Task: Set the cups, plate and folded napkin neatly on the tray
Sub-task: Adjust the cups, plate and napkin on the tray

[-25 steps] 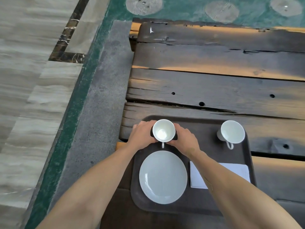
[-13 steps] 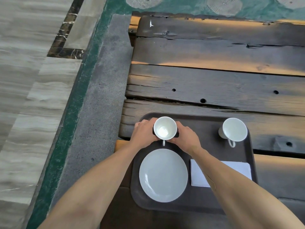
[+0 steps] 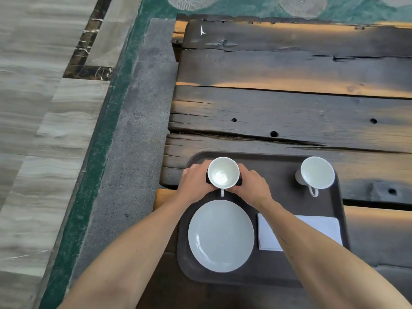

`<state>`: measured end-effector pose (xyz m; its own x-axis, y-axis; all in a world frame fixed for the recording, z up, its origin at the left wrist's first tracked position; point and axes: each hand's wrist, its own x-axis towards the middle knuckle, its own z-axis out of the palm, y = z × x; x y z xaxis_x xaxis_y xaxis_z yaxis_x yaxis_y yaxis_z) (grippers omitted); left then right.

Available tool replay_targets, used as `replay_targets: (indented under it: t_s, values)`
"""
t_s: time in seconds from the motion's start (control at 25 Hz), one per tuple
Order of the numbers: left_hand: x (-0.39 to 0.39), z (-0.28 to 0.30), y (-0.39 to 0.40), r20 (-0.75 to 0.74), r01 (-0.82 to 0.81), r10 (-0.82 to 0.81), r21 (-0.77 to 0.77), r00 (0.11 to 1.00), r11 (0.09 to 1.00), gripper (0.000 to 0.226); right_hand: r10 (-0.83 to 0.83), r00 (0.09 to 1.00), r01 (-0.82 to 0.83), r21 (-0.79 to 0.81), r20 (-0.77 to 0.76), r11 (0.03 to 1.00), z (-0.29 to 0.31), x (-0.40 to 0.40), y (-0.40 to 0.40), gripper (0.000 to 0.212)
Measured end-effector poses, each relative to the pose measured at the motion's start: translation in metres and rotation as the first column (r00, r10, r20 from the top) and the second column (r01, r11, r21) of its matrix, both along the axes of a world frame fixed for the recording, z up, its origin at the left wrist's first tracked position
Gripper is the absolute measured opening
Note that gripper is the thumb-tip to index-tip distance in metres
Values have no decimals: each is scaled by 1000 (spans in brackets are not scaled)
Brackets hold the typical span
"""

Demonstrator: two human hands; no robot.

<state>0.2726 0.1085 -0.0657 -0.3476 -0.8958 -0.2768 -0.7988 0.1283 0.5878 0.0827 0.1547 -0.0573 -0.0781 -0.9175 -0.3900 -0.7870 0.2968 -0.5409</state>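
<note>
1. Two hands, left hand (image 3: 196,182) and right hand (image 3: 252,188), cup the left teacup (image 3: 223,172); each grip closed on its sides, likely steadying it.
2. You have it at the brown tray's (image 3: 276,163) far-left corner, beyond the plate (image 3: 220,236); napkin (image 3: 316,228) and second teacup (image 3: 316,172) sit right.

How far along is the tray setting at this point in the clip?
Nearly finished. Done: the plate, the folded napkin and the right-hand cup already sit on the tray. In hand: the left hand and right hand cup the left-hand cup above the plate, its handle toward the person. Left: letting go of that cup, perhaps after a small adjustment.
</note>
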Motion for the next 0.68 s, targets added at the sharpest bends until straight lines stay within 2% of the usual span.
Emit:
replay_targets:
  t_s: [0.2,0.32,0.44,0.52,0.68]
  values:
    - [0,0,0,-1,-4,4,6,1000,1000,69,-18,1000,18,-6,-20,1000,-1,4,3,65]
    - [-1,-1,3,6,-24,24,23,1000,999,69,-27,999,26,33,19,999,2,3,3,64]
    - [0,0,9,24,-79,78,55,997,995,68,-55,998,53,52,38,997,5,3,7,57]
    - [4,2,15,53,-99,96,57,994,993,64,-52,999,52,72,4,996,9,1,16,51]
    - [12,14,31,148,-115,110,28,983,993,50,48,985,-30,110,-168,993,20,-9,41,42]
